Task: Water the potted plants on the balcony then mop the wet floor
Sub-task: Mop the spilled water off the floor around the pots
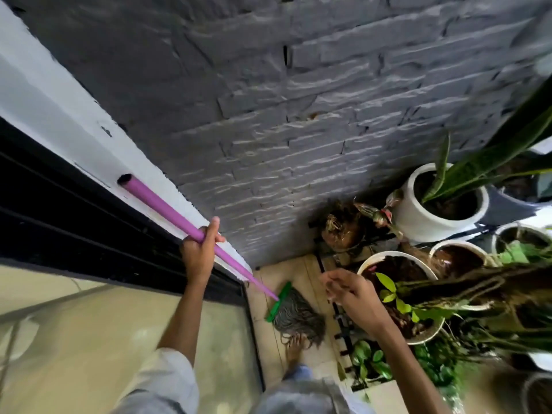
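Observation:
My left hand point(199, 251) grips the purple handle point(162, 206) of a mop about midway along its length. The handle slants down to a green head clamp point(278, 302) with grey strings point(298, 319) spread on the beige tiled floor point(301, 273). My right hand point(349, 289) hovers free over the floor beside the pots, fingers loosely curled and holding nothing. Potted plants stand along the right: a white pot with a snake plant point(442, 201) and a white pot of dark soil with small green leaves point(397, 294).
A dark grey stone wall point(298, 115) rises straight ahead. A black sliding door frame point(74, 228) and glass run along the left. A brown pot point(343, 231) sits by the wall. My bare foot point(295, 351) stands just behind the mop strings.

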`<state>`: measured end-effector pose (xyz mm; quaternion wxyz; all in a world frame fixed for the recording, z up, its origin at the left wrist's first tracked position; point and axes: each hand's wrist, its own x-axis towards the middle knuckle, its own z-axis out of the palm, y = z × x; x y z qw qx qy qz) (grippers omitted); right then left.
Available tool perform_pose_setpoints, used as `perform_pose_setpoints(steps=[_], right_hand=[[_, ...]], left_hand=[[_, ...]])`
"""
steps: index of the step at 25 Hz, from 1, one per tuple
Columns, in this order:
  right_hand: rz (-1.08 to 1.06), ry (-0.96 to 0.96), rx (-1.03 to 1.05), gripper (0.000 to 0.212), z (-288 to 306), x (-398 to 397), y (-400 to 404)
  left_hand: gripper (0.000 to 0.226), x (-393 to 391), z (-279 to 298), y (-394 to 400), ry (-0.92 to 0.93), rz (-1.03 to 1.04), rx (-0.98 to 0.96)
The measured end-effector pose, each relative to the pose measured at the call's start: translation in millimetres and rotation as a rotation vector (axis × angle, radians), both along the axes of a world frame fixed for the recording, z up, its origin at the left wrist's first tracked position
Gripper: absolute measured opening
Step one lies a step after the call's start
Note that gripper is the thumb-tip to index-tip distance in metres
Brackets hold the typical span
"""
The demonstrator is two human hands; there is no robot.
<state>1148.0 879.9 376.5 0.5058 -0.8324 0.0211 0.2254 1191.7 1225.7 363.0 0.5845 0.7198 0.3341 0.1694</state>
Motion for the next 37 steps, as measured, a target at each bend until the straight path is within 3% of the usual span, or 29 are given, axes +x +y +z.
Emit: perform_pose_setpoints(steps=[5, 10, 17, 21, 24, 28, 32, 34, 35, 37], right_hand=[[-0.026, 0.044, -0.002, 0.019, -20, -48, -49], [-0.081, 0.112, 0.046, 0.018, -54, -119, -118], [-0.019, 0.334, -0.02, 0.022, -82, -280, -208], [0.001, 0.434, -0.043, 0.032, -77, -349, -237], [0.074, 0.466, -0.039, 0.026, -70, -388, -239], [0.197, 0.364, -0.128, 0.03, -65, -441, -216], [0.525, 0.331, -0.256, 0.091, -72, -552, -163], [0.656, 0.352, -0.284, 0.102, -76, -609, -138], [0.682, 0.344, -0.291, 0.099, -77, -635, -129], [0.671, 0.256, -0.295, 0.071, -72, -683, -111]], left_hand=[[0.057, -28, -3, -82, -0.085, -0.148, -0.312], [0.05, -103, -16, -158, -0.14, -0.072, -0.319], [0.027, -290, -15, -233, -0.204, -0.017, -0.294], [0.034, -380, 1, -259, -0.239, 0.021, -0.282], [0.047, -441, 3, -277, -0.261, 0.042, -0.28], [0.04, -534, -4, -312, -0.263, 0.117, -0.243], [0.032, -653, -5, -347, -0.293, 0.208, -0.226], [0.033, -709, -2, -368, -0.321, 0.266, -0.209], [0.033, -737, 2, -378, -0.341, 0.304, -0.197], [0.032, -792, 15, -394, -0.362, 0.362, -0.182]])
